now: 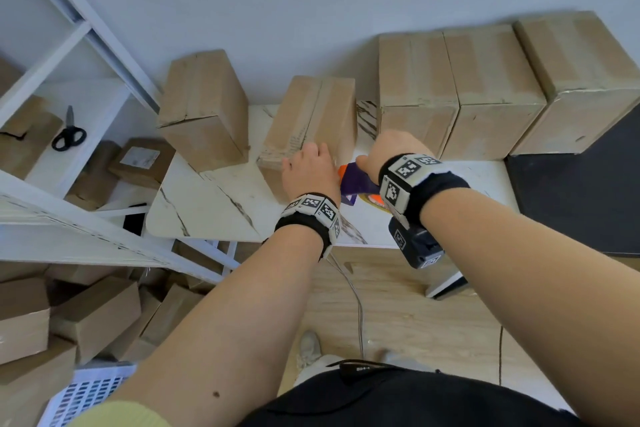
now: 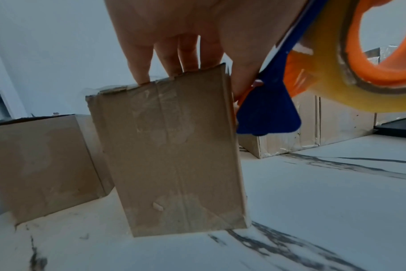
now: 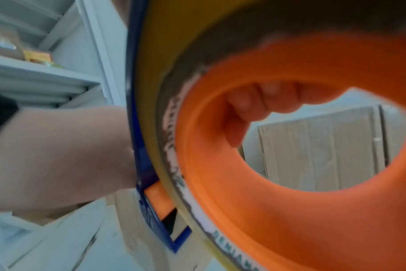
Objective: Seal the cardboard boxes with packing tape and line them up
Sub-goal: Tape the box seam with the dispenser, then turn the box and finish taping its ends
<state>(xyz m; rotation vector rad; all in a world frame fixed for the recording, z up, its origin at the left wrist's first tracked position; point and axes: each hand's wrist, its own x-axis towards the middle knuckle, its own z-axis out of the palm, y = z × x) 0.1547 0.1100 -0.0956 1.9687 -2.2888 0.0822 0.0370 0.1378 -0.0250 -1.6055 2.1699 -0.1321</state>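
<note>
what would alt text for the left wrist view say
The left hand grips the top edge of a taped cardboard box standing on a white marbled table. A blue and orange tape dispenser fills the upper right, with another box at left and more boxes behind.

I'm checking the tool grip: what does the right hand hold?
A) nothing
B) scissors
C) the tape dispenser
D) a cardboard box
C: the right hand curls round the blue and orange tape dispenser; the scissors lie on the shelf, and the left hand grips the box.
</note>
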